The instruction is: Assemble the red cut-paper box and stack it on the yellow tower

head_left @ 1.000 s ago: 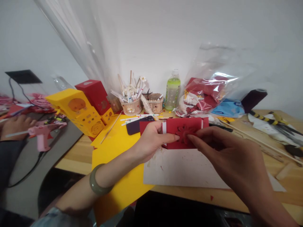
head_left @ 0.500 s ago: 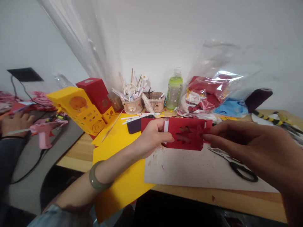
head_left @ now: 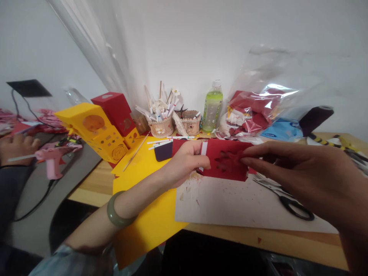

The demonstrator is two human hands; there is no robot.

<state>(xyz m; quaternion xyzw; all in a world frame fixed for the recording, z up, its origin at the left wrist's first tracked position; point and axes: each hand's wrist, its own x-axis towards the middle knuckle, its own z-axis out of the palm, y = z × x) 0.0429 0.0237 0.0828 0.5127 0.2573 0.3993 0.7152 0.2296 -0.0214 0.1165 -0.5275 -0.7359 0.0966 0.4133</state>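
Note:
My left hand [head_left: 187, 161] grips the left part of a folded red paper piece [head_left: 225, 173], thumb in front. A white strip [head_left: 204, 148] crosses the paper beside my thumb, and a jagged cut-out [head_left: 225, 163] is in its middle. At the right end, my right hand [head_left: 290, 168] pinches a small red paper cutout between thumb and fingertips, over the larger piece. The fingers partly hide it, so its full shape is unclear. Below the hands lie a white sheet [head_left: 218, 207] with small scraps and a yellow sheet [head_left: 149, 214]. Black-handled scissors [head_left: 296, 209] lie under my right hand.
To the left stand a yellow box [head_left: 100, 132] and a red box [head_left: 116, 113]. Pen baskets [head_left: 161, 128], a green bottle [head_left: 212, 107] and a plastic bag [head_left: 253, 111] line the wall. Another person's hand [head_left: 18, 149] rests near a pink glue gun [head_left: 53, 161].
My right hand has shifted slightly left with the small red cutout, further over the larger piece. The red paper has tilted a little; my left hand keeps its grip.

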